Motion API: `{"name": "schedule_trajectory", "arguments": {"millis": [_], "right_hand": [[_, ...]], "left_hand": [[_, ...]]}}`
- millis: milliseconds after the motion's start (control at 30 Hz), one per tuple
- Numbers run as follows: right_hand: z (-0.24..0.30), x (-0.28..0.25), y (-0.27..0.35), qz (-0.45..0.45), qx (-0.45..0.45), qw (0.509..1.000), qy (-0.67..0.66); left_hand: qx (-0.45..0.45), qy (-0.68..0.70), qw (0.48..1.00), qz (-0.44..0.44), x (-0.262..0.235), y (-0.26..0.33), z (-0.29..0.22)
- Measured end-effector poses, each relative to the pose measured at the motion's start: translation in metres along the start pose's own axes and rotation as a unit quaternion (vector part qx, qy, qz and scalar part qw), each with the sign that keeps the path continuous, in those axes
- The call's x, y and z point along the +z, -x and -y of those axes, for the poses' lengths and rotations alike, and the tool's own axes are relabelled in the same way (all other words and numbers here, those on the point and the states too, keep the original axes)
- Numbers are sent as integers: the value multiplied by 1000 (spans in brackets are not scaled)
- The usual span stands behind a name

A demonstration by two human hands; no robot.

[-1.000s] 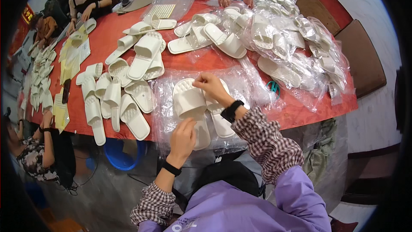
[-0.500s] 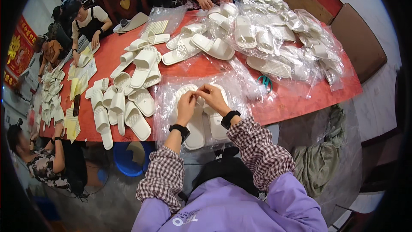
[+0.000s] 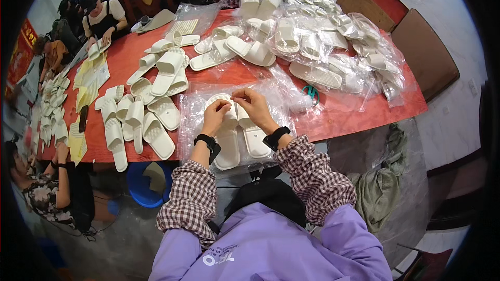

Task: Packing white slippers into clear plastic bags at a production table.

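Head view: both hands meet at the toe end of a pair of white slippers lying side by side on a clear plastic bag at the near edge of a red table. The left hand and right hand each pinch the slippers' top edge. Loose white slippers lie just left.
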State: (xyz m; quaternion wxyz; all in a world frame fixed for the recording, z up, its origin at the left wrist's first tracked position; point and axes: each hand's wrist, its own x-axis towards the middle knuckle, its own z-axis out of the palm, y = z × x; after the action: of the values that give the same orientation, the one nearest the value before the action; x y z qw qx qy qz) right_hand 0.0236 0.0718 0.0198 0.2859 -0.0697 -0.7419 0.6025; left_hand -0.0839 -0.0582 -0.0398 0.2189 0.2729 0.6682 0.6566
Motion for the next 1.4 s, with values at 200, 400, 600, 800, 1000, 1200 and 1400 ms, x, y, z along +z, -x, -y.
{"name": "schedule_trajectory", "arguments": {"millis": [200,400,600,800,1000,1200,1400], "right_hand": [[-19,-5,-2,-61,61,996,15],[-36,3,4,-52,148,985,-75],[-39,4,8,-24,138,988,-65],[-37,3,11,-40,141,985,-90],[-34,1,10,-21,145,985,-89],[-38,5,10,-5,107,992,-72],[-38,3,9,-24,143,987,-61]], "left_hand": [[-63,55,995,48,-2,-4,-7],[-68,11,996,63,0,-5,-9],[-18,-7,998,61,-1,-5,3],[-11,-21,998,63,1,-4,1],[-13,-30,997,64,2,-3,-3],[-13,-23,998,56,0,-4,3],[29,-83,993,81,-2,-9,9]]}}
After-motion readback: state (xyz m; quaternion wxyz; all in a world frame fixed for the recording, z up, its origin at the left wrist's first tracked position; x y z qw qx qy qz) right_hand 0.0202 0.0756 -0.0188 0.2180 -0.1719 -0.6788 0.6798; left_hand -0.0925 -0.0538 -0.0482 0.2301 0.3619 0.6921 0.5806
